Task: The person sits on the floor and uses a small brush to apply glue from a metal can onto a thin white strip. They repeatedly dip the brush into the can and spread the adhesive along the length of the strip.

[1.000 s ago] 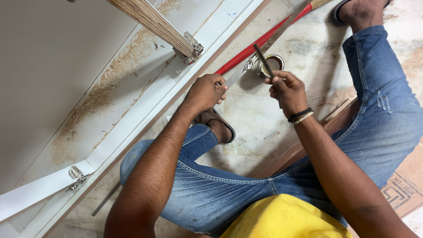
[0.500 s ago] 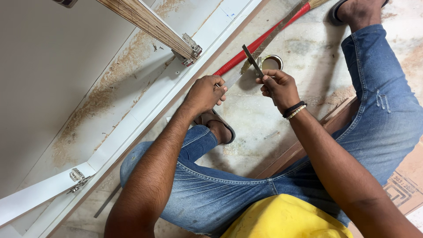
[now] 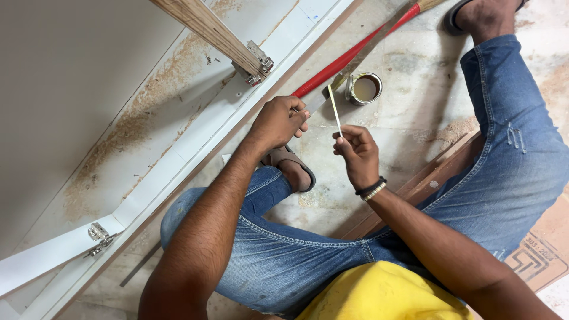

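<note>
A thin stick (image 3: 335,109) was pinched upright in the right hand (image 3: 357,155) just short of the glue tin (image 3: 364,88) on the floor, while the left hand (image 3: 278,121) was closed on a strip (image 3: 316,102), so gluing seemingly called for a dip.

I am getting a single view, from the camera worn on the person's head, and it is looking steeply down over their own yellow shirt (image 3: 379,293) and jeans-clad legs to the stone floor (image 3: 415,127). It is sitting close: both forearms are filling the lower half of the frame, with the left hand (image 3: 278,121) and right hand (image 3: 357,151) near the centre. The view is tilting, so the white cabinet frame (image 3: 195,151) is running diagonally from bottom left to top right. The top edge is probably reaching about as far as the outstretched foot (image 3: 483,15). No second view is overlapping this one
</note>
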